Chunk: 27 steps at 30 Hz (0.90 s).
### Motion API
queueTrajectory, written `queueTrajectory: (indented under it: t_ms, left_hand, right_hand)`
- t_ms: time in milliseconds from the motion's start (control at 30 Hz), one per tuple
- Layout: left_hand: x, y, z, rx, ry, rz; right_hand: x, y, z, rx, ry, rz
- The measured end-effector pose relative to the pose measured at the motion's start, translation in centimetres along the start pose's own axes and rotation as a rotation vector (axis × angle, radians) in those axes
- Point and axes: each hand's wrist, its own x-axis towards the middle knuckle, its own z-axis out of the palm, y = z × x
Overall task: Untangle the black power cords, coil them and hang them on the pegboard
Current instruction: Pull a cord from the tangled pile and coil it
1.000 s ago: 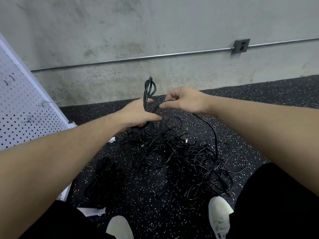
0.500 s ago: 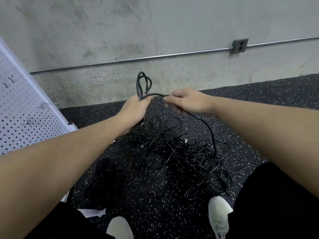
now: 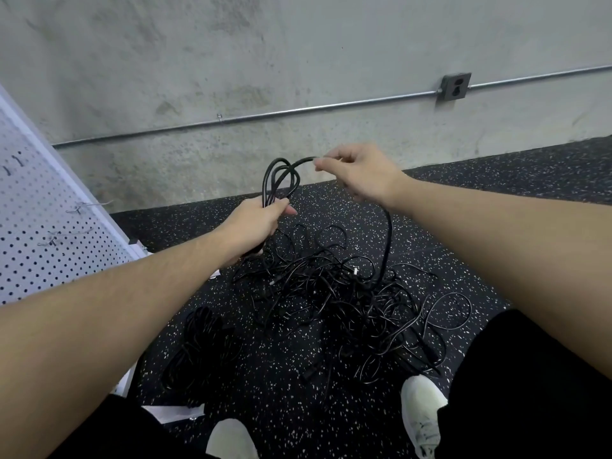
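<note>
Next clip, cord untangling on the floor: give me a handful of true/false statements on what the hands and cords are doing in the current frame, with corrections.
1. The left hand grips a few coiled loops of cord. True.
2. The right hand hangs idle, holding nothing. False: it pinches the cord running from the loops.
3. A tangled pile of cords lies on the floor. True.
4. Coiled cords already hang on the pegboard. False: its visible hooks are bare.
5. A cord is plugged into the wall outlet. False: nothing is plugged in.
</note>
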Motion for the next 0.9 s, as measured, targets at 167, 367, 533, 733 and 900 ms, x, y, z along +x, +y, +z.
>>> queueTrajectory:
  t_ms: [167, 367, 533, 733, 900]
  left_hand:
    - [-0.5, 1.1, 0.7, 0.02, -0.11, 0.109]
    - [-1.1, 1.8, 0.8, -0.133, -0.176, 0.12]
    - [-1.6, 2.7, 1.2, -0.213, -0.229, 0.125]
    - [-1.8, 3.2, 1.5, -0.293, -0.195, 0.111]
    - [-1.7, 4.3, 2.1, -0.337, -0.223, 0.096]
  right_hand:
    - [0.0, -0.5, -0.1, -0.181, 0.197, 0.034]
    - [0.5, -0.6, 0.8, 0.078, -0.013, 0.12]
    - [0.7, -1.5, 1.3, 0.489, -0.057, 0.247]
    - [0.4, -3.9, 2.8, 0.802, -0.002, 0.294]
    - [1.0, -4.5, 3.6, 0.803, 0.135, 0.27]
